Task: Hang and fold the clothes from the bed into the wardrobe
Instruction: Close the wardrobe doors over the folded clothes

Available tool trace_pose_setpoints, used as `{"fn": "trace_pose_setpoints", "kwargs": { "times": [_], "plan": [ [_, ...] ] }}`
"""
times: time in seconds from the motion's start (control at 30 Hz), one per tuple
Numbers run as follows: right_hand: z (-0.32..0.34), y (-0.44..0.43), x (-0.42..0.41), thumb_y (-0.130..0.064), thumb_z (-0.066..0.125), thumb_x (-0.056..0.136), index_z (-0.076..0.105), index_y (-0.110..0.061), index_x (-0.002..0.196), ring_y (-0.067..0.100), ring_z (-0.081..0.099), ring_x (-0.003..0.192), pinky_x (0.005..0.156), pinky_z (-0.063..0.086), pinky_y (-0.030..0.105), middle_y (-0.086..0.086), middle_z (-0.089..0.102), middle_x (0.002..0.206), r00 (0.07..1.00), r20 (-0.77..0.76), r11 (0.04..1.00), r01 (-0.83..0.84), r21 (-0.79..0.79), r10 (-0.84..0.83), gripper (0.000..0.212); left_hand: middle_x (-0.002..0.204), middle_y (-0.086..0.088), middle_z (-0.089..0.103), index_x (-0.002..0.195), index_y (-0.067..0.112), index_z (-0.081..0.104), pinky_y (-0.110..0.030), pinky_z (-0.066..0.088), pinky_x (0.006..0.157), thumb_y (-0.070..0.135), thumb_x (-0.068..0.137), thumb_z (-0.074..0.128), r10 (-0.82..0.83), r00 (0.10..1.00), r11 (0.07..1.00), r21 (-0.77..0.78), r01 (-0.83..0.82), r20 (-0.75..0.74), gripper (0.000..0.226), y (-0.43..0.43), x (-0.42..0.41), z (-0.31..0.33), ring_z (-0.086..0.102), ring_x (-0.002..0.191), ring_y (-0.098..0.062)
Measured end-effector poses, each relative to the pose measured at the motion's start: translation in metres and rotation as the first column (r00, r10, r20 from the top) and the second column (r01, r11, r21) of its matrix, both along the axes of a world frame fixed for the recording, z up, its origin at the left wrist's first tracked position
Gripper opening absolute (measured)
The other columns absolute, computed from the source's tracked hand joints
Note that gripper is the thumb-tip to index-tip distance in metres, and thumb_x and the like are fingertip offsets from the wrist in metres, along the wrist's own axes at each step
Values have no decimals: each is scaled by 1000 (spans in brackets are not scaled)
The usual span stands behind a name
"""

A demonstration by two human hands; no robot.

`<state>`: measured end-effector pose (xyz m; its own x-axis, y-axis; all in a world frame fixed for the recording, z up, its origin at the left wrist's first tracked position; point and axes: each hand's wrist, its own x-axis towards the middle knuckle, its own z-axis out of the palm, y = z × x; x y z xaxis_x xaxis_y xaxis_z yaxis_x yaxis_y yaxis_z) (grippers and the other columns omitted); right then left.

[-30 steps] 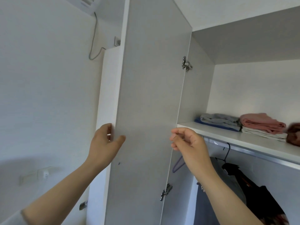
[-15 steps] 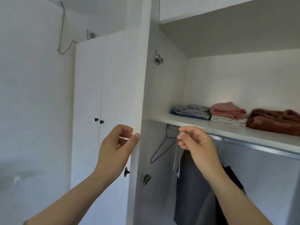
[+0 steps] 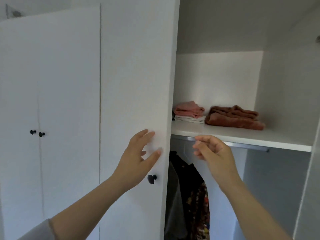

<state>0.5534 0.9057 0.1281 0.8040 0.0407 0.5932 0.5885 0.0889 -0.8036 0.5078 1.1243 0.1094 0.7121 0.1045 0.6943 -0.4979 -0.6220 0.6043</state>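
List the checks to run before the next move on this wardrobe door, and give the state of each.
1. Left hand on the door: spread fingers rest on its front near the free edge. Ok.
2. Right hand free: loosely curled, holding nothing, in front of the rail. Ok.
3. Hanging clothes clear of the door's edge: they hang right beside it, contact unclear. Cannot tell.
4. Pink garment and brown garment set back from the front edge of the shelf. Ok.
5. Door fully shut. Cannot tell.
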Motion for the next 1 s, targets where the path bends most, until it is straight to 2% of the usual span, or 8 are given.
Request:
{"fn": "trace_pose_setpoints", "kwargs": {
  "times": [0.03, 0.13, 0.17, 0.3, 0.43, 0.5, 0.6, 1.0],
  "plan": [
    [-1, -8, 2, -7, 62, 92, 70, -15, 96, 7, 64, 66, 69, 56, 19, 3, 71, 80, 1000, -4, 1000, 27, 4, -27, 12, 153, 22, 24, 141, 42, 40, -15, 40, 100, 47, 90, 56, -10, 1000, 999, 48, 11, -17, 54, -5, 11, -2, 37, 133, 4],
    [-3, -30, 7, -7, 62, 92, 70, -15, 95, 9, 64, 67, 72, 56, 21, 6, 71, 82, 994, -11, 994, 112, 2, -112, 12, 160, 18, 1, 151, 36, 26, -34, 27, 117, 42, 96, 50, 6, 998, 985, 172, 6, -69, 60, -19, 43, -6, 15, 146, -7],
    [-3, -37, 9, -6, 62, 92, 70, -15, 95, 10, 64, 67, 72, 56, 21, 7, 71, 82, 991, -16, 991, 137, 3, -136, 12, 161, 16, -6, 152, 34, 21, -35, 21, 119, 40, 97, 49, 24, 997, 978, 209, -8, -74, 62, -23, 52, -7, 9, 147, -9],
    [-6, -55, 17, 1, 57, 92, 69, -13, 96, 15, 62, 69, 70, 55, 20, 13, 70, 85, 977, -35, 978, 210, 1, -210, 18, 157, 12, -27, 153, 36, -1, -36, 1, 120, 37, 99, 46, 66, 994, 957, 289, -38, -87, 72, -36, 79, -14, -18, 147, -16],
    [-13, -63, 23, 5, 54, 92, 69, -13, 96, 13, 63, 67, 67, 54, 18, 5, 70, 78, 964, -35, 964, 265, -3, -265, 23, 151, 9, -41, 143, 33, -27, -41, -4, 119, 40, 99, 44, 123, 988, 927, 365, -81, -92, 84, -42, 102, -20, -31, 143, -25],
    [-16, -65, 25, 5, 55, 92, 69, -12, 96, 10, 63, 65, 65, 53, 17, 0, 70, 75, 958, -44, 959, 285, -2, -284, 23, 149, 8, -43, 143, 31, -28, -41, -4, 119, 41, 98, 44, 126, 987, 927, 367, -81, -102, 86, -45, 114, -20, -33, 142, -28],
    [-19, -66, 27, 5, 55, 92, 69, -13, 95, 8, 63, 62, 62, 51, 15, -2, 70, 73, 946, -65, 948, 317, -5, -317, 23, 147, 8, -44, 149, 31, -19, -43, -4, 119, 42, 97, 45, 120, 983, 922, 383, -59, -136, 83, -48, 132, -19, -34, 141, -30],
    [-14, -57, 21, 2, 56, 92, 68, -11, 96, 7, 63, 64, 65, 54, 17, 3, 70, 78, 917, -70, 919, 393, -14, -393, 19, 151, 1, -42, 155, 26, -3, -45, 2, 120, 39, 93, 55, 117, 975, 902, 432, -24, -189, 87, -48, 156, -13, -33, 141, -34]
  ]
}}
